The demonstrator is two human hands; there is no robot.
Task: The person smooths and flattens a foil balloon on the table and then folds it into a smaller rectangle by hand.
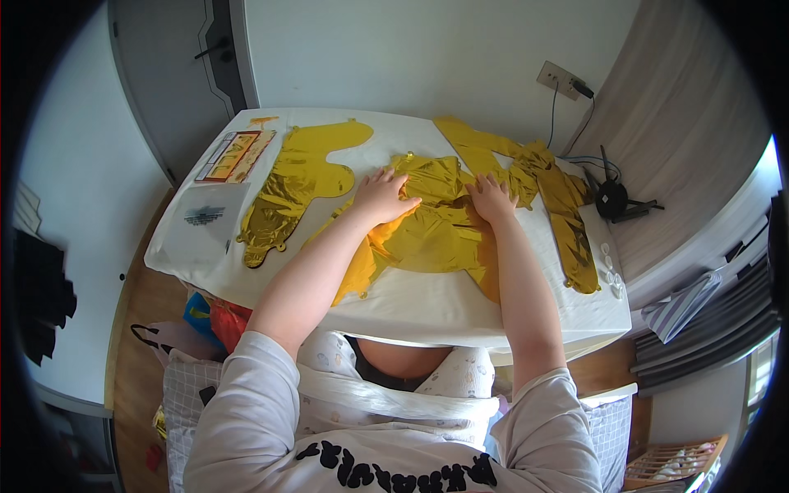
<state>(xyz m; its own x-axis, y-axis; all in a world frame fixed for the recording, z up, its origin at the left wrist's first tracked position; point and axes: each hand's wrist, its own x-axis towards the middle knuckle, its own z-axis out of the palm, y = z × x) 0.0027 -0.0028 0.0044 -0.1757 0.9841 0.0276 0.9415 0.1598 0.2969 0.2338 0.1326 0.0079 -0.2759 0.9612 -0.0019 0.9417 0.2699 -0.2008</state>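
A flat, uninflated gold foil balloon [440, 238] lies creased across the middle of the white-covered table [444, 311]. My left hand [382, 195] rests on its upper left part, fingers extended and thumb apart. On its upper right part lies my right hand [491, 200], palm down with the fingers spread. Near my left forearm the foil shows a duller orange side [360, 271]. To the left is another flat gold foil balloon [308, 168] with a curved outline. A third gold foil balloon [567, 222] stretches along the right side, bent at a corner. My forearms cover parts of the middle one.
At the table's left lie a printed card package [236, 156] and a clear plastic bag [212, 215]. Small white rings [610, 267] sit at the right edge. A black device with antennas [612, 199] and cables stands beyond it. Bags [226, 320] are below the left edge.
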